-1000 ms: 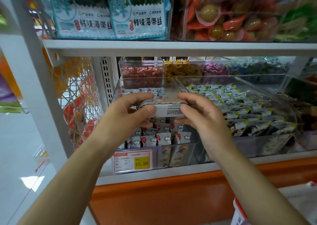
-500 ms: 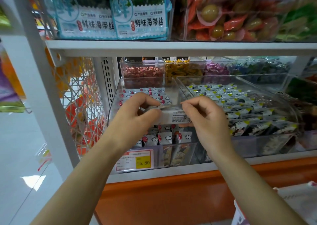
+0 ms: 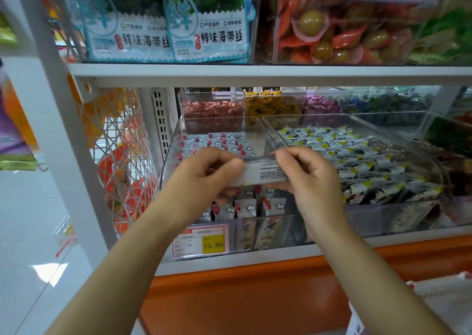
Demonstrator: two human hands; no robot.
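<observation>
1. Left hand (image 3: pixel 204 179) and right hand (image 3: pixel 306 181) each pinch one end of a white pack (image 3: pixel 268 172), fingers curled.
2. The pack is held level just above the clear bin (image 3: pixel 170 153), over the cloud-print sachets (image 3: pixel 246 208). The two-ended grip likely keeps it flat for lowering in.
3. Sachets stand in rows, fronts out, easy to read. Price tag (image 3: pixel 200 241) is on the bin's front.

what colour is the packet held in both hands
The packet is white with small black print; head view.
</observation>
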